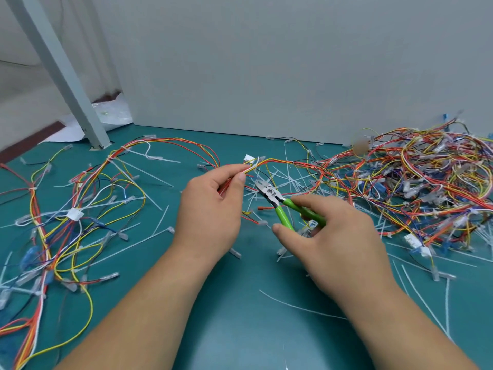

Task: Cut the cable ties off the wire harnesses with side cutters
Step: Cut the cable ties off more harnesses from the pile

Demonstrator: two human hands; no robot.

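Your left forearm lies bare from 7 o'clock up toward 1 o'clock, with the wrist held nearly straight. Your left hand (213,206) shows its back to the camera. Its fingers are curled under and the thumb is laid along the top, pinching a wire bundle (253,168) that leaves the fist toward 2 o'clock. Your right forearm lies from 5 o'clock toward 11 o'clock. Your right hand (344,236) sits at 4 o'clock of the left, near it but apart, back upward. The forefinger is curled over one green handle of the side cutters (270,193) and the thumb presses the other. The tool's nose points to 10 o'clock.
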